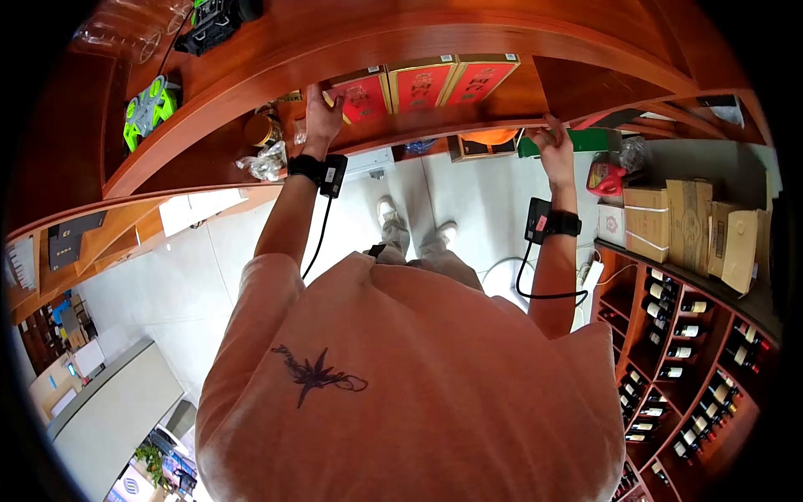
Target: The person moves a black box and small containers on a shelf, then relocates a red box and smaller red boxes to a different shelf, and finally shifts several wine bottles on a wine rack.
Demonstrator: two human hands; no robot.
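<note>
- Two green-trimmed toy vehicles [151, 110] sit toward the left corner of the shelving.
- One round jar [263, 130] and crumpled plastic [266, 161] lie near the shelf's left end.
- One left hand [324, 113], its grip apart, thumb away from the fingers, is at the leftmost red box.
- Three red boxes [421, 88] stand in a row behind the front edge of the shelf [418, 134].
- One right hand [550, 144] is at that edge, right of the boxes; I cannot tell whether its grip is closed.
- One red jug [606, 177] is farther right.

Three boxes [421, 88] stand on the shelf [512, 104] (side by side), left of the cartons [689, 226].
</note>
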